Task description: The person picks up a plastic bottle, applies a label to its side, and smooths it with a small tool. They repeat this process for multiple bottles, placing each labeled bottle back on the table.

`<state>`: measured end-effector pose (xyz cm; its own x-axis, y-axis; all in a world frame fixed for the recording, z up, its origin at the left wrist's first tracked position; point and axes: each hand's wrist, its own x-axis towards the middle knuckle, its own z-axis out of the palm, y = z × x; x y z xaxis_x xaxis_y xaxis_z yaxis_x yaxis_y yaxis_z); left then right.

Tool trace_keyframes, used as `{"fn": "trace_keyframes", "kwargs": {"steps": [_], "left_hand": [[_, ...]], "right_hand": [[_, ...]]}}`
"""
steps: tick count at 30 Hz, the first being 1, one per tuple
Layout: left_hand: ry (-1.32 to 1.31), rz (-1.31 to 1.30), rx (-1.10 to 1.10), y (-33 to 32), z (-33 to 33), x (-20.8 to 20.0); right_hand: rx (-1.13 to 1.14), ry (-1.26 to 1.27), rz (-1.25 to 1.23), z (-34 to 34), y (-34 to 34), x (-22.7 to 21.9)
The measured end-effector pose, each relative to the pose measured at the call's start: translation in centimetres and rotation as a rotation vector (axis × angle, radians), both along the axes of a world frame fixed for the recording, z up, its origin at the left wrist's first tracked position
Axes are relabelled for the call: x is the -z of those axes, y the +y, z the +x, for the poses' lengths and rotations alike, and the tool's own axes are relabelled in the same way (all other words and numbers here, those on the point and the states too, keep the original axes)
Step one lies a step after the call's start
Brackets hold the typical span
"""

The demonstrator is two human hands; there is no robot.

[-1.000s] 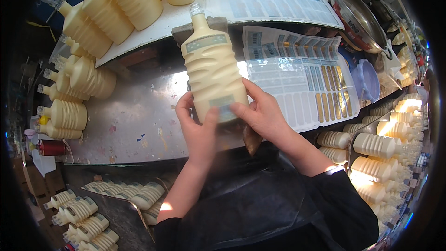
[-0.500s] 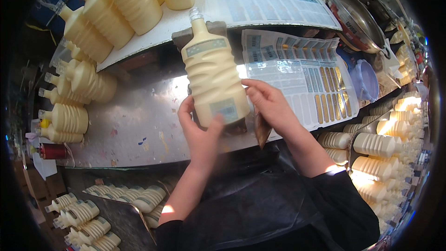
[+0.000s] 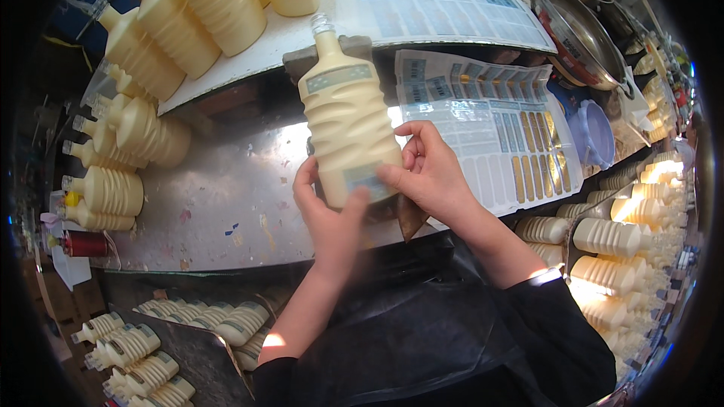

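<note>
A cream ribbed bottle (image 3: 351, 124) with a clear threaded neck lies in front of me, neck pointing away. It rests on a dark grey padded support (image 3: 300, 64). One bluish label (image 3: 339, 78) is on its shoulder and another label (image 3: 358, 178) is near its base. My left hand (image 3: 328, 215) is closed round the lower left side of the bottle, its blurred thumb over the lower label. My right hand (image 3: 434, 173) has its fingers curled at the bottle's right side and its thumb pressed on the lower label. Below it a brown pointed flap (image 3: 411, 220) sticks out.
Label sheets (image 3: 483, 132) lie right of the bottle, with another sheet (image 3: 430, 7) on the raised white shelf (image 3: 219, 79). Several cream bottles (image 3: 222, 4) stand there; more (image 3: 113, 192) lie left. A steel pan (image 3: 577, 30) and lilac bucket (image 3: 594, 134) are right, beside stacked bottles (image 3: 603, 271).
My right thumb has moved left onto the lower label, and the right fingers have curled more. My left hand stays at the bottle's lower left side. The brown flap has shifted slightly left.
</note>
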<state>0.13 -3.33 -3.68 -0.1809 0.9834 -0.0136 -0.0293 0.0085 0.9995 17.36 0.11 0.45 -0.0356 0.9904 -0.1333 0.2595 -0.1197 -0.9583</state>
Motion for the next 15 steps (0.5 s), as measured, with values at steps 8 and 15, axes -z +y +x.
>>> {"fn": "trace_keyframes", "kwargs": {"steps": [8, 15], "left_hand": [[-0.019, -0.017, -0.012, 0.05, 0.12, -0.34], [-0.024, -0.019, -0.011, 0.04, 0.17, -0.45]], "right_hand": [[0.012, -0.015, -0.01, -0.26, 0.04, 0.26], [0.024, -0.023, -0.022, -0.37, 0.02, -0.02]]}}
